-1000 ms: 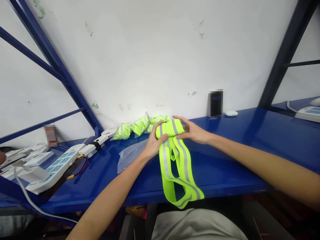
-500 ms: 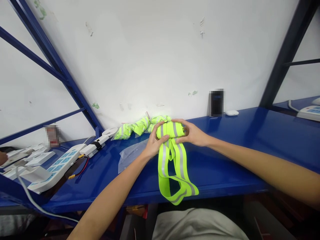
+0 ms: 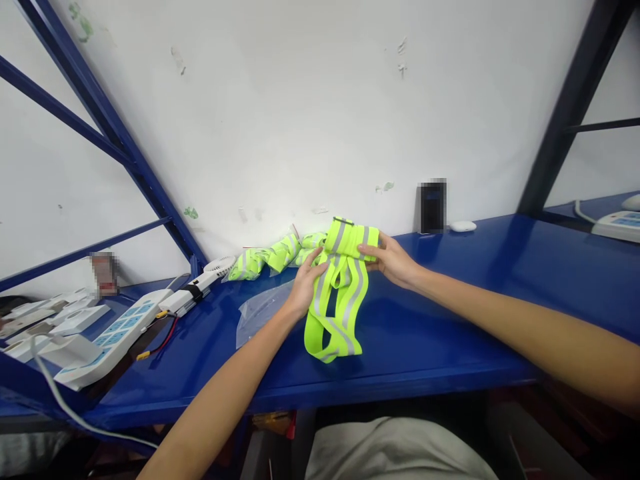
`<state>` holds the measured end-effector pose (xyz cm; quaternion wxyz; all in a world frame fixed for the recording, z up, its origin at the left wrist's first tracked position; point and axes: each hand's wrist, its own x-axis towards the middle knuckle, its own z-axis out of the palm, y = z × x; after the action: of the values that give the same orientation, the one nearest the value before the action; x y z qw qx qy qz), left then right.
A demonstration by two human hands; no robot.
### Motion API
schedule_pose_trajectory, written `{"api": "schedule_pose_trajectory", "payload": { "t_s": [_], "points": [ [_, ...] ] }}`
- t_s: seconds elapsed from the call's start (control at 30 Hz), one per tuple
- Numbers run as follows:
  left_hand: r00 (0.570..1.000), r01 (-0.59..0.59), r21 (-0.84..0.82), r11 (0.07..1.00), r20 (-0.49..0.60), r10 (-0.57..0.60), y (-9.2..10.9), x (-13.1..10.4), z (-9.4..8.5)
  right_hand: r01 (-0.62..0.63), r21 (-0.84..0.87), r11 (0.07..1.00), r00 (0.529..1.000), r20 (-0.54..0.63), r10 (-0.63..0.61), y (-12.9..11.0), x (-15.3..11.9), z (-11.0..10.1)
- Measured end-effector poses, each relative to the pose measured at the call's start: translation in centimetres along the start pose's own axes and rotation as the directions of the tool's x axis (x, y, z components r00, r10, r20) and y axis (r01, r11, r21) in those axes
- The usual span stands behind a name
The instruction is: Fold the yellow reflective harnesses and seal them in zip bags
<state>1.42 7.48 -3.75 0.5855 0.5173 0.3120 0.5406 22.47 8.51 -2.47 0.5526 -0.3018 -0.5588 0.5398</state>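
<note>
A neon yellow-green strap [image 3: 353, 241] with grey reflective stripes is folded into a bundle above the blue table. My right hand [image 3: 395, 261] pinches the bundle's right end, thumb in front. My left hand [image 3: 306, 283] grips the strap at the bundle's left side, thumb and fingers on the band. A dark buckle [image 3: 343, 221] shows at the top of the bundle. Loose loops of the strap hang below, between my hands. Behind my left hand lie several bagged straps [image 3: 283, 252] of the same colour.
On the blue table [image 3: 480, 293], a clear plastic bag [image 3: 260, 313] lies left of my hands. Further left are a white fan [image 3: 219, 267], a power strip [image 3: 117, 337] and red-black wires. A dark upright object [image 3: 433, 208] and a white case [image 3: 463, 227] stand by the wall.
The bundle has turned and risen slightly, bringing its buckle into view. Its hanging loops have swung left and up, and my right hand has shifted a little to the right.
</note>
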Motion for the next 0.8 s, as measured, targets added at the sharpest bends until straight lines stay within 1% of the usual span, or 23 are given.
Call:
{"api": "schedule_pose_trajectory", "payload": {
  "t_s": [0.13,0.3,0.4,0.5,0.63,0.73,0.8],
  "points": [
    [0.995,0.035,0.033,0.999,0.094,-0.038,-0.1,0.1,-0.1,0.024,-0.026,0.999,1.000,-0.004,-0.024,-0.1,0.0,0.0],
    [0.997,0.055,0.076,0.996,0.058,-0.059,0.0,-0.1,-0.3,0.080,-0.068,0.994,0.995,0.063,-0.076,-0.2,-0.7,1.0],
    [0.995,0.088,0.092,0.992,0.030,-0.091,-0.1,0.0,-0.3,0.153,-0.153,0.976,0.984,0.110,-0.137,-0.4,-1.1,1.3],
    [0.992,0.123,0.103,0.987,0.010,-0.125,-0.4,0.0,-0.2,0.266,-0.300,0.916,0.963,0.134,-0.235,-0.1,-1.4,1.2],
    [0.992,0.123,0.086,0.989,-0.012,-0.123,-1.0,0.0,0.2,0.377,-0.482,0.791,0.924,0.140,-0.356,0.8,-1.6,1.0],
    [0.991,0.126,0.079,0.989,-0.048,-0.122,-1.5,-0.1,0.6,0.433,-0.533,0.727,0.896,0.167,-0.412,1.3,-1.7,1.0],
    [0.991,0.128,0.055,0.990,-0.042,-0.125,-1.6,-0.1,0.7,0.464,-0.551,0.694,0.876,0.171,-0.450,1.5,-1.7,1.0]
  ]
}}
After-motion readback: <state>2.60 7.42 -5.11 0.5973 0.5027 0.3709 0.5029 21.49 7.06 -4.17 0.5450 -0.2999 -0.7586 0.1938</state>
